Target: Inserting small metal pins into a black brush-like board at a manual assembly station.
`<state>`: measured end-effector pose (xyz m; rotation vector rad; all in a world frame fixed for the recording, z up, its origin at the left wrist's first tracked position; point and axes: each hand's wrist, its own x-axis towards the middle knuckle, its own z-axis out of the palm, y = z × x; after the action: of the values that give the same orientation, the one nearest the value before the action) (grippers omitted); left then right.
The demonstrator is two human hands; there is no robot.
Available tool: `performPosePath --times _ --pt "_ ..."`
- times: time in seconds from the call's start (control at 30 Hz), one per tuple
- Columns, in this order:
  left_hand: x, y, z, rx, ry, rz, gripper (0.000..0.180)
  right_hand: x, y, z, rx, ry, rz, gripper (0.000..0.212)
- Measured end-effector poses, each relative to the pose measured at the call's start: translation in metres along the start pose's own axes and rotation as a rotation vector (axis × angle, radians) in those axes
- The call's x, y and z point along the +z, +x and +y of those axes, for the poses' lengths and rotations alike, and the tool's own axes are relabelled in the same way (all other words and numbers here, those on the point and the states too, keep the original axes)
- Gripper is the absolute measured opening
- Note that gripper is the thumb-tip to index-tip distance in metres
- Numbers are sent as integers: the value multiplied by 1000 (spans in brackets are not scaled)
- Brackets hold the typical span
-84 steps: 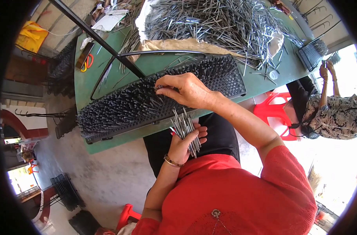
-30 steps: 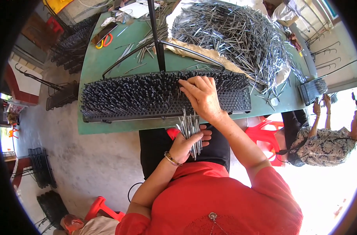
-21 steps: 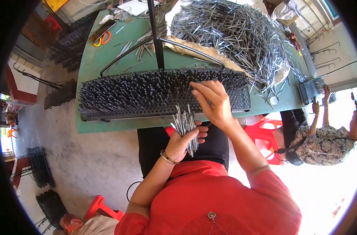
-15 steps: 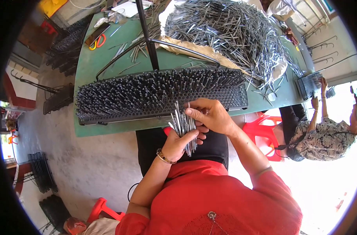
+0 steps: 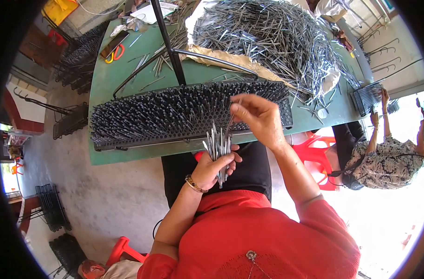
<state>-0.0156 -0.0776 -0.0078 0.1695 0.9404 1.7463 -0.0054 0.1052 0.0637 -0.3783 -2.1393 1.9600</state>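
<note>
My left hand (image 5: 211, 171) is closed around a bundle of thin metal rods (image 5: 216, 145), grey and silver, their tips fanned out upward. Above it and to the right, my right hand (image 5: 261, 122) pinches one thin rod (image 5: 230, 122) between thumb and fingertips. That rod slants down toward the top of the bundle. Just beyond both hands lies a long black perforated rack (image 5: 266, 113), at the table's near edge. Dense rows of dark rods (image 5: 156, 114) stand in its holes, while bare holes show along its right front. A black frame bar (image 5: 172, 56) rises behind the rack.
On the green table (image 5: 102, 81), a large heap of loose rods (image 5: 272, 39) lies on brown paper (image 5: 240, 59). Orange-handled scissors (image 5: 115, 54) rest at the far left. A co-worker (image 5: 384, 160) handles another rack (image 5: 366, 98) at the right. Red plastic stools (image 5: 309, 158) stand nearby.
My right hand has lifted away from the bundle, up and to the right, with a single rod in its pinch. My left hand keeps the bundle in nearly the same spot.
</note>
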Motion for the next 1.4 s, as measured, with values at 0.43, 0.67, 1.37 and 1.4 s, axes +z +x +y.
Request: performPosePath --times 0.43,0.67,1.37,1.4 --pt "0 -3 -2 -27 -41 118 32 17 25 21 -617 -487 258 21" --pt "4 -2 2 -18 -36 136 31 12 26 28 -824 -918 105 19" --pt "13 11 -6 -26 38 33 34 -21 5 -2 -102 -34 116 18" --pt "13 11 -5 -46 8 37 32 -18 8 3 -174 -36 152 18"
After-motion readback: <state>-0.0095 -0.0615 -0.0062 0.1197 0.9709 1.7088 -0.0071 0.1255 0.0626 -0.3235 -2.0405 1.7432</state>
